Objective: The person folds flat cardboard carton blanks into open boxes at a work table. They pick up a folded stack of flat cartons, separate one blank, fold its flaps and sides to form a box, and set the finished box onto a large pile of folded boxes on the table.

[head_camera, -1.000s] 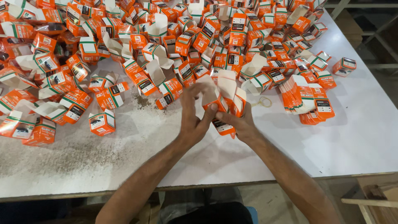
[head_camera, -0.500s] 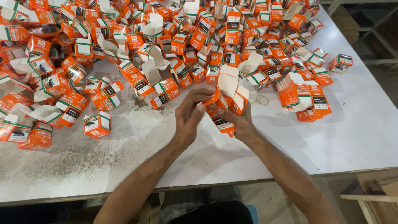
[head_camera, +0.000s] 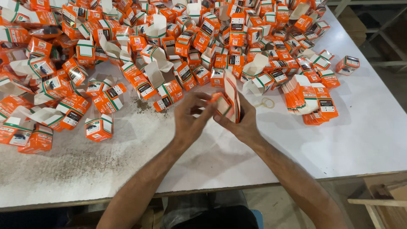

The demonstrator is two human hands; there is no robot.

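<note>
**Flat cartons held on edge above the table**

One white table (head_camera: 364,140) bears a heap of orange boxes (head_camera: 203,38), too many to count. Both hands meet: right hand (head_camera: 241,123) clamps one stack of flat cartons (head_camera: 231,99), long axis upright, edges toward the heap; left hand (head_camera: 190,116) pinches its front carton.

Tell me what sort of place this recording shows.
Probably a small packaging workshop: a heap of small orange cardboard cartons, a stack of flat unfolded carton blanks, and a large white worktable.

The left hand (head_camera: 190,116) is motion-blurred, the carton pile (head_camera: 169,46) cut off top and left.
</note>
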